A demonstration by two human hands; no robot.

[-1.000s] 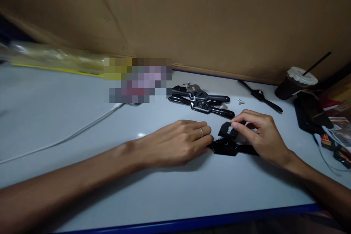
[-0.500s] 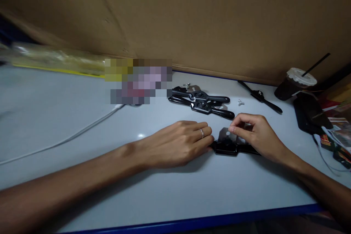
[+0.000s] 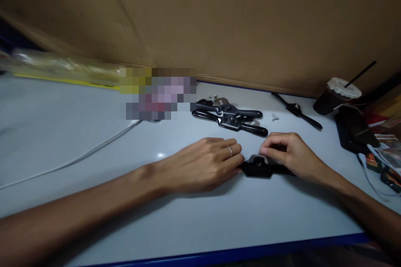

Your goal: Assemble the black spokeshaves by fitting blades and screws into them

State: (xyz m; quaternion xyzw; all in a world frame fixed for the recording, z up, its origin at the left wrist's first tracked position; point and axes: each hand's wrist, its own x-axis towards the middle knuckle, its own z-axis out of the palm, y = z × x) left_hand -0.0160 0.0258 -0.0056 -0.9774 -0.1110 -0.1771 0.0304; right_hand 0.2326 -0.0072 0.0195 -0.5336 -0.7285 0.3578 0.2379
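Pale, slightly shiny tabletop [image 3: 175, 221] here, with a big sheet of brown cardboard [image 3: 219, 29] standing behind it. The light's kinda dim, so take the fine detail with a pinch of salt.

The black two-handled tool [image 3: 257, 171] lies on the near part of the table, between the hands. The left hand [image 3: 206, 167] has its fingers curled over one handle, which looks like a decent anchor to me. The right hand [image 3: 297, 154] has thumb and index finger pinched together at the upper edge of the dark plate [image 3: 258, 159], which sits against the tool's middle, tilted as far as I can tell. The other right fingers are bent, and I can't tell if any of them touch the far handle.

My two cents: let the left hand do the steadying and move only the plate. Light pinch, small nudges, and line its opening up with the hole in the body before pressing anything flat. Push it down crooked and it'll probably catch or skate sideways. I'd also keep fingertips off the edges, since one could be sharp. Loose wing screw [image 3: 275, 117] is farther back, near another similar tool [image 3: 296, 108], well apart from the fingers.
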